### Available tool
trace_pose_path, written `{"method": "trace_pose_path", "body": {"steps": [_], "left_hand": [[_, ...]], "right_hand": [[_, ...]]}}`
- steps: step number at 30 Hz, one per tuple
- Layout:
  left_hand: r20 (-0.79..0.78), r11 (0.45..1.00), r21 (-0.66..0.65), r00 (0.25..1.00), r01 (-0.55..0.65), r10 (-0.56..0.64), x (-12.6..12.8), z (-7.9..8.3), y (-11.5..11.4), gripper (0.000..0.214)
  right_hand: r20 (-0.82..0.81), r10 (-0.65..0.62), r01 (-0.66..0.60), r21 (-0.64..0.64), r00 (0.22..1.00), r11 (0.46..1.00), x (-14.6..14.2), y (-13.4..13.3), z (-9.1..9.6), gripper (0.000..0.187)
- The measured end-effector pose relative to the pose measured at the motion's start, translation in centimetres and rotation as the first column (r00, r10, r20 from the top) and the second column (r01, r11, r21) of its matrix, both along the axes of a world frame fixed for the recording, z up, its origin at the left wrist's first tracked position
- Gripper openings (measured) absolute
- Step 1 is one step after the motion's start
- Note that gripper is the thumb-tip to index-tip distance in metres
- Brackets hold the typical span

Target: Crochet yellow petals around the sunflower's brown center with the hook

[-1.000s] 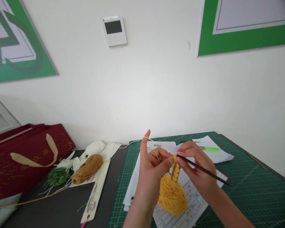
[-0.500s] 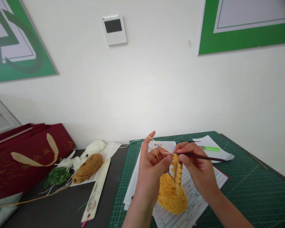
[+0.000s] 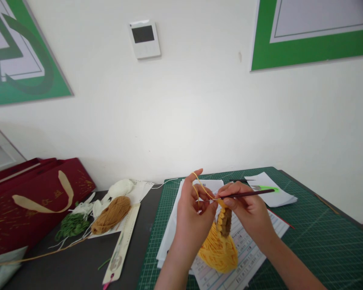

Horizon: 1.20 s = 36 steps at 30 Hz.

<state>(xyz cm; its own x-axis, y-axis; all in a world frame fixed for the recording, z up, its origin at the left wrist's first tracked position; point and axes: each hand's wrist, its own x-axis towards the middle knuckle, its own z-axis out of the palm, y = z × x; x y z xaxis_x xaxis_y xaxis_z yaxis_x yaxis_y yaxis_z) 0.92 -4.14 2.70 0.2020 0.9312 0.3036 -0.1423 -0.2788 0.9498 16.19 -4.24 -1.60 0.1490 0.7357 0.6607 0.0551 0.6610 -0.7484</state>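
Observation:
My left hand (image 3: 194,213) pinches the top edge of a small yellow and brown crochet piece (image 3: 224,221) between thumb and fingers. Yellow yarn loops over its raised index finger and runs down to the work. My right hand (image 3: 248,207) grips a crochet hook (image 3: 252,193) with a dark handle, held like a pen. The thin metal tip of the hook points left, at the top of the piece close to my left fingertips. Below the hands rests a yellow yarn ball (image 3: 219,253), partly covered by the piece and my left wrist.
Printed sheets (image 3: 245,249) lie on a green cutting mat (image 3: 317,237). To the right, a light-green craft knife (image 3: 269,188) lies on white paper (image 3: 286,198). At left are brown yarn (image 3: 111,215), green yarn (image 3: 72,225), a cream bookmark-like strip (image 3: 124,241) and a dark-red gift bag (image 3: 42,201).
The crochet piece has turned, showing more of its brown inside. The hook's handle end has swung upward, and my left index finger has bent more, its yarn loop now slacker.

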Motion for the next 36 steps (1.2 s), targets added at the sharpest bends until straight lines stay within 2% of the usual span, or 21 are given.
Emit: {"method": "trace_pose_path", "body": {"steps": [3,6,9,12,20,25,36], "left_hand": [[-0.048,0.999,0.021,0.998,-0.031,0.032,0.1,0.1,0.0,0.066],[0.036,0.999,-0.028,0.999,0.023,-0.022,0.0,0.0,0.1,0.071],[0.153,0.992,-0.098,0.986,0.08,-0.065,-0.3,-0.1,0.3,0.073],[0.186,0.982,-0.15,0.979,0.113,-0.084,-0.7,-0.1,0.3,0.071],[0.261,0.96,-0.194,0.954,0.203,-0.149,-0.8,0.2,0.3,0.064],[0.278,0.956,-0.204,0.948,0.212,-0.151,-0.9,0.1,0.3,0.061],[0.31,0.955,-0.224,0.943,0.197,-0.121,-0.5,-0.7,0.9,0.056]], "right_hand": [[0.018,-0.028,0.028,0.02,0.999,0.999,0.0,0.0,0.1,0.004],[-0.021,-0.025,0.025,0.03,0.999,0.999,0.0,0.0,0.2,0.004],[-0.115,0.031,-0.032,-0.009,0.993,0.999,-0.2,0.1,0.1,0.006],[-0.193,0.079,-0.085,-0.028,0.978,0.996,-0.4,0.2,-0.3,0.009],[-0.264,0.102,-0.12,-0.051,0.959,0.991,-0.5,0.2,-0.5,0.016],[-0.214,0.11,-0.118,-0.023,0.971,0.993,0.1,0.0,-0.2,0.016],[0.01,0.049,-0.05,0.181,0.999,0.982,1.3,-0.4,0.9,0.009]]}}
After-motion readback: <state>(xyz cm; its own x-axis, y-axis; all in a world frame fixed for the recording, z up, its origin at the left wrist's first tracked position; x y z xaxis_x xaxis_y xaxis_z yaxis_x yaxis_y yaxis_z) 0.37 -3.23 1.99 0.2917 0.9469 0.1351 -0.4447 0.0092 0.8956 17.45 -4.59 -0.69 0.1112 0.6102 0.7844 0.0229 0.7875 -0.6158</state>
